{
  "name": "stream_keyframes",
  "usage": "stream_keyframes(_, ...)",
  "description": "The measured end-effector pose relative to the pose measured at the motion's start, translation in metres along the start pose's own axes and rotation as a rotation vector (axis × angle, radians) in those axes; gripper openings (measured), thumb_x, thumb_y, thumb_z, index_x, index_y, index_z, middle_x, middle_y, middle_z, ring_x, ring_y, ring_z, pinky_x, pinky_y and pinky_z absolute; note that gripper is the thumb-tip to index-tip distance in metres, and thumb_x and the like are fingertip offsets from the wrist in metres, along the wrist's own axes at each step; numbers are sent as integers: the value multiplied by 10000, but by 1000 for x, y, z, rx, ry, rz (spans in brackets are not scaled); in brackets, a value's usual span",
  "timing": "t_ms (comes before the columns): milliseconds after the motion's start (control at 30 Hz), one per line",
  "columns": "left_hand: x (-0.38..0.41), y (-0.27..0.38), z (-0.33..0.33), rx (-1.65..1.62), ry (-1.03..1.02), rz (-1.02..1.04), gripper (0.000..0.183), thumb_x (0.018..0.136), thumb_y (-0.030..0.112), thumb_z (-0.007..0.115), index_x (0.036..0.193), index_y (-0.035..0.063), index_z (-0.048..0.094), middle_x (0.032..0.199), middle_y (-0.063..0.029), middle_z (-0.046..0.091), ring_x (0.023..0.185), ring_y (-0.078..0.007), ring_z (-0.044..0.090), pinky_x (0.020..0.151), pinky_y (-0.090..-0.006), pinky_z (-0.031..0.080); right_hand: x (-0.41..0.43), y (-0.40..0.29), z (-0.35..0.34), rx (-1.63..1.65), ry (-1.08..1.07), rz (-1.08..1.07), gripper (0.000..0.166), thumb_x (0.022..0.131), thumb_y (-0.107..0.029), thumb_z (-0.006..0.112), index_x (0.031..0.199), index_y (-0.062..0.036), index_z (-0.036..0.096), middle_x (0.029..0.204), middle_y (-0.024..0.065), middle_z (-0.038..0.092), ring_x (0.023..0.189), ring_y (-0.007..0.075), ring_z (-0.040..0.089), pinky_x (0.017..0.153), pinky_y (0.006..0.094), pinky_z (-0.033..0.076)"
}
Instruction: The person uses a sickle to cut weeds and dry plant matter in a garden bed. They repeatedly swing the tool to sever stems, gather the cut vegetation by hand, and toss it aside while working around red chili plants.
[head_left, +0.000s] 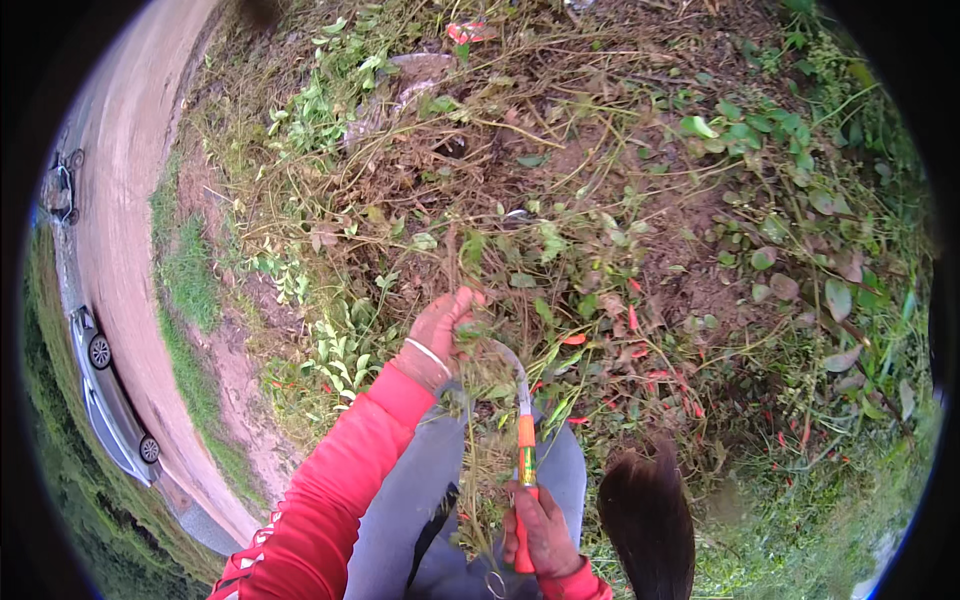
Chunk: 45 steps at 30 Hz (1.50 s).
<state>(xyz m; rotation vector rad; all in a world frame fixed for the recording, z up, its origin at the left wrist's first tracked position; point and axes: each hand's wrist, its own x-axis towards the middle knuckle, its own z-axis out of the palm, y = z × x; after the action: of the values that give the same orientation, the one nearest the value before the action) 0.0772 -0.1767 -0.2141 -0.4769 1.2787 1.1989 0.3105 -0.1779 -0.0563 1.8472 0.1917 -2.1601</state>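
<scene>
My right hand (541, 529) is closed round the red handle of a sickle (526, 450), low in front of my legs. The sickle's curved metal blade rises from the handle and bends left, with its tip lost among stems. Ahead and to the left, my left hand (444, 326), with a white band at its wrist, grips a bunch of plant stems (465, 360) beside the blade. Leaves hide part of its fingers. Red chili peppers (574, 339) and green ones hang or lie among the plants just right of the blade.
Tangled cut weeds (405, 157) cover the soil ahead, with leafy plants (787, 135) at the right. A dark hank of hair (649, 517) hangs at lower right. At far left, a silver car (112, 397) and another vehicle (60, 187) stand beside a dirt road (127, 187).
</scene>
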Motion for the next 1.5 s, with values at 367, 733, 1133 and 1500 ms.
stream_keyframes(367,-184,259,-58,-168,-175,663,261,839,393,564,944,154,581,617,28,461,423,-101,386,403,-257,359,-176,-2,-1,266,146,-631,426,881,-381,489,1156,-63,416,666,37,456,522,139,469,459,288,425)
stream_keyframes(733,-326,395,-300,15,766,481,1019,640,678,613,1338,34,242,1270,-199,387,1045,-328,522,805,-405,475,-232,-25,-73,577,341,-1061,316,853,-377,553,1036,-144,444,689,4,481,462,105,450,372,249,412)
stream_keyframes(1133,-229,136,-207,130,439,151,730,806,563,510,1364,164,260,1326,-156,368,1004,-322,542,722,-469,509,-286,-53,53,-265,-274,-946,529,841,-358,561,1267,-149,328,668,-13,446,396,70,371,346,232,344)
stream_keyframes(1500,-282,53,-170,100,611,229,468,824,433,568,1149,119,444,952,-94,526,688,-267,593,496,-449,493,-270,-35,-151,194,65,-960,260,860,-355,543,958,-137,441,665,-6,456,453,83,439,356,228,407)
